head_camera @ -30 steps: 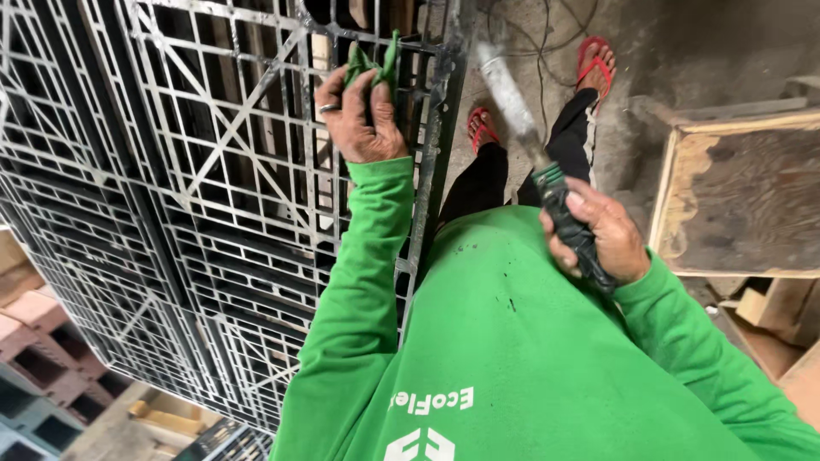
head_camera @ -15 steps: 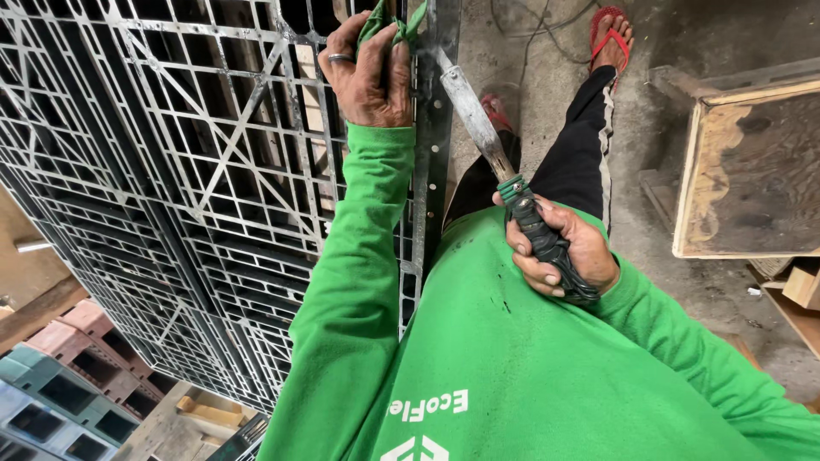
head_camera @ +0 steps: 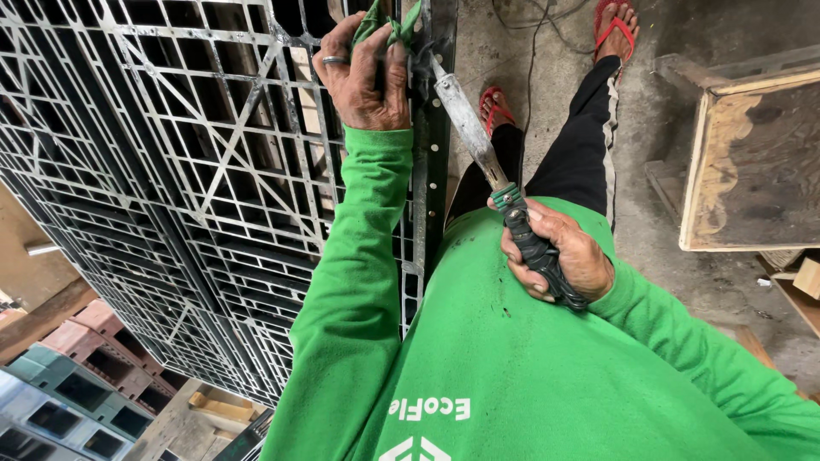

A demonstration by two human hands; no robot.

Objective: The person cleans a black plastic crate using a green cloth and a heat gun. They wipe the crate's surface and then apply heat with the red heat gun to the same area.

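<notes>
Here, nearest the camera, the right hand [head_camera: 559, 260] is wrapped tight round the dark ribbed grip of a knife [head_camera: 495, 179], at about 3 o'clock from frame centre. The pale, worn blade runs up toward 12 o'clock, and its tip meets the edge of the black pallet [head_camera: 196, 171]. Judgement: the wrist should stay in line with the blade, so that force goes along the pallet's edge rail and not sideways.

Further out, at 12 o'clock, the left hand [head_camera: 363, 72] is closed on a green strip [head_camera: 389, 21] and presses against the pallet just beside the blade tip. A ring shows on one finger. Judgement: these fingers sit very close to the edge; best kept behind the cutting line, with the strip pulled taut away from the blade, and short controlled strokes.

The pallet stands upright, filling the frame from 9 to 12 o'clock. Farthest, at 1 o'clock, red sandals [head_camera: 615, 26] rest on the concrete floor [head_camera: 666, 222]; a wooden box [head_camera: 752, 162] lies at 3 o'clock.
</notes>
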